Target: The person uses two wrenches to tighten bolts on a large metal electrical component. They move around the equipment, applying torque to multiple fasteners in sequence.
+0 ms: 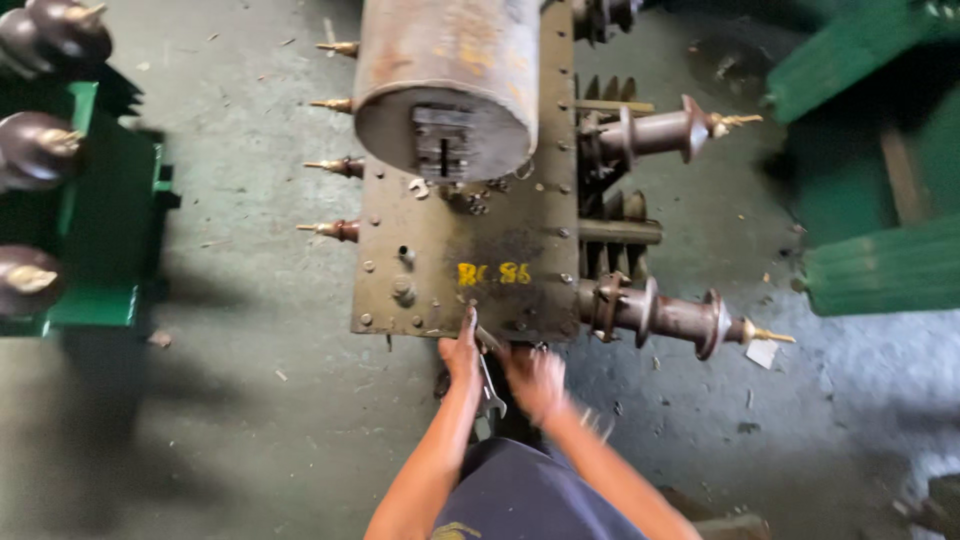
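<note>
While pressed to the near edge of the olive-drab bolted steel transformer lid [455,260], left hand [461,350] closed on grey open-ended steel spanner [490,385]; right hand [536,378] blurred, grip impossible to tell; best kept square on edge bolts; brown ribbed porcelain insulator [660,315] crowding right; green metal cabinets [880,265] nearby.

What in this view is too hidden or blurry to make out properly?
- Right hand, head view: blurred by motion, so its grip is unclear.
- Wrench: partly hidden by the left hand.
- Transformer front face: hidden below its lid edge.
- Green cabinets: cut off by the frame edges.
</note>
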